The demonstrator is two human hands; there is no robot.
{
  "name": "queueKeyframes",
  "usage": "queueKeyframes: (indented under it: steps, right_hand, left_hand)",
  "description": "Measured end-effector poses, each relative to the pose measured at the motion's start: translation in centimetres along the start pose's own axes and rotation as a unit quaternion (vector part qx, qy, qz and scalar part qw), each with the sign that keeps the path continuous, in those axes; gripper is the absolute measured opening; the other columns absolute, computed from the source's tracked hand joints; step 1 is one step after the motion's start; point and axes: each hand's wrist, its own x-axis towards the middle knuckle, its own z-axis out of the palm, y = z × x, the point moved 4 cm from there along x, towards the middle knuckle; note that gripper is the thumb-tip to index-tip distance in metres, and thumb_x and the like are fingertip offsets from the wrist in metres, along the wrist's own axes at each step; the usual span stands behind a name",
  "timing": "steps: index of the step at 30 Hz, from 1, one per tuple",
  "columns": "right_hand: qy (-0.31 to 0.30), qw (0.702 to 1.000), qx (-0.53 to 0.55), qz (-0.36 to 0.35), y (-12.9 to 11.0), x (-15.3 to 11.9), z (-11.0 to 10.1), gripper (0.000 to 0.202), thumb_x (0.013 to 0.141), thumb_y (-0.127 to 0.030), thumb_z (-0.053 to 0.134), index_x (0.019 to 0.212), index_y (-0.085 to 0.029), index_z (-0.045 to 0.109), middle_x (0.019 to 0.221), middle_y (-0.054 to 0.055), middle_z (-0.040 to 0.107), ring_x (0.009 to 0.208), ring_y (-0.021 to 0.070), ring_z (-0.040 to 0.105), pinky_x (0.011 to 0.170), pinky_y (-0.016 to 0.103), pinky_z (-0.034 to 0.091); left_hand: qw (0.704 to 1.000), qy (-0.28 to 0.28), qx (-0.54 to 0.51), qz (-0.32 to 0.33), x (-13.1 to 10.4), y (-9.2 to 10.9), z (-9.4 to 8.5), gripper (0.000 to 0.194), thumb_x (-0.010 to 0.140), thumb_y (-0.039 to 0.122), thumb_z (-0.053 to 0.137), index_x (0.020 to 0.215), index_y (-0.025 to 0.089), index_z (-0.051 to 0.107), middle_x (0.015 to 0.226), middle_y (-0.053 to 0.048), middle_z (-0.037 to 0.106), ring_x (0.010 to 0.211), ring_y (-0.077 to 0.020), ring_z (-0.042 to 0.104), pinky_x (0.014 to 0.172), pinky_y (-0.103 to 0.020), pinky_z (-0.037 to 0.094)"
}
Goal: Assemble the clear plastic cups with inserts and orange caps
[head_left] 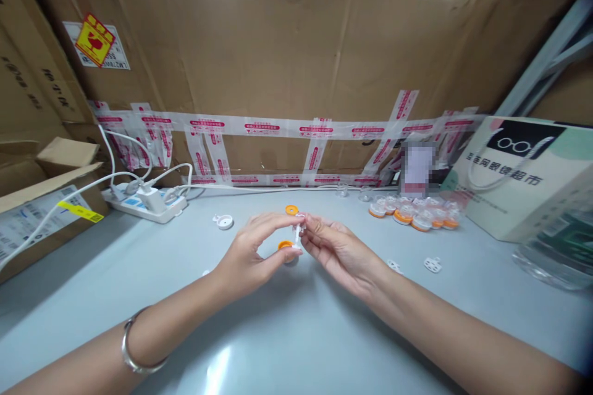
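Between my two hands, above the middle of the table, is a small white plastic part [298,236] seen edge-on. My left hand [257,244] pinches it between thumb and fingertips, top and bottom. The fingertips of my right hand [331,247] are closed on its right side and partly hide it. Just behind my hands lies an orange ring [291,210]. A second orange round piece [284,245] shows next to my left thumb, partly covered. To the left sits a white round cap [225,222] with a small tab.
Flat white cut-out pieces [432,265] lie to the right. Farther back is a cluster of orange-and-white round pieces [417,212]. A power strip [148,202] with cables stands left, a paper bag [514,179] and a clear plastic bottle [558,250] right. A large cardboard box [278,43] walls the back.
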Motion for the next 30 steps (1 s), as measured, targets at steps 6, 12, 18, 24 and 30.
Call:
queueKeyframes:
  steps: [6, 12, 18, 24, 30]
  right_hand:
    - [0.005, 0.999, 0.034, 0.015, 0.5, 0.1, -0.4, 0.015, 0.061, -0.018, 0.077, 0.072, -0.015, 0.068, 0.068, -0.001, 0.064, 0.064, 0.0069, 0.059, 0.067, 0.018, 0.048]
    - [-0.003, 1.000, 0.007, 0.013, 0.3, 0.3, -0.4, 0.017, 0.062, -0.016, 0.077, 0.077, -0.015, 0.068, 0.078, 0.001, 0.067, 0.067, 0.0064, 0.060, 0.072, 0.018, 0.048]
    - [0.021, 1.000, -0.013, -0.005, 0.1, 0.5, -0.6, 0.017, 0.065, -0.020, 0.075, 0.078, -0.016, 0.067, 0.077, 0.000, 0.066, 0.073, 0.0091, 0.061, 0.075, 0.021, 0.048]
    - [0.008, 0.996, -0.074, -0.048, -0.4, 0.7, -0.3, 0.022, 0.065, -0.027, 0.075, 0.083, -0.017, 0.067, 0.083, 0.002, 0.068, 0.079, 0.0113, 0.061, 0.079, 0.025, 0.045]
    - [0.033, 0.993, -0.097, -0.053, -0.3, 0.7, -0.3, 0.024, 0.057, -0.027, 0.079, 0.077, -0.018, 0.070, 0.078, 0.001, 0.070, 0.080, 0.0125, 0.062, 0.087, 0.030, 0.042]
  left_hand:
    - [0.999, -0.007, -0.036, -0.037, 0.0, -0.3, 0.3, 0.036, 0.079, 0.021, 0.062, 0.114, 0.024, 0.055, 0.109, -0.005, 0.064, 0.102, -0.0201, 0.058, 0.091, -0.038, 0.043]
    - [0.996, 0.002, -0.052, -0.068, 0.0, -0.6, 0.0, 0.033, 0.079, 0.025, 0.062, 0.112, 0.024, 0.056, 0.108, -0.006, 0.064, 0.100, -0.0205, 0.058, 0.090, -0.039, 0.044]
    - [0.989, 0.026, -0.086, -0.118, 0.1, -0.9, -0.2, 0.033, 0.078, 0.027, 0.064, 0.110, 0.025, 0.057, 0.112, -0.005, 0.063, 0.106, -0.0210, 0.056, 0.094, -0.040, 0.042]
    - [0.992, 0.047, -0.063, -0.095, 0.5, -0.3, -0.9, 0.031, 0.079, 0.022, 0.061, 0.109, 0.024, 0.057, 0.110, -0.005, 0.061, 0.103, -0.0192, 0.054, 0.090, -0.037, 0.042]
    - [0.996, 0.023, -0.036, -0.083, 0.6, -0.6, -0.5, 0.032, 0.080, 0.015, 0.058, 0.110, 0.024, 0.056, 0.108, -0.005, 0.059, 0.102, -0.0187, 0.053, 0.089, -0.035, 0.042]
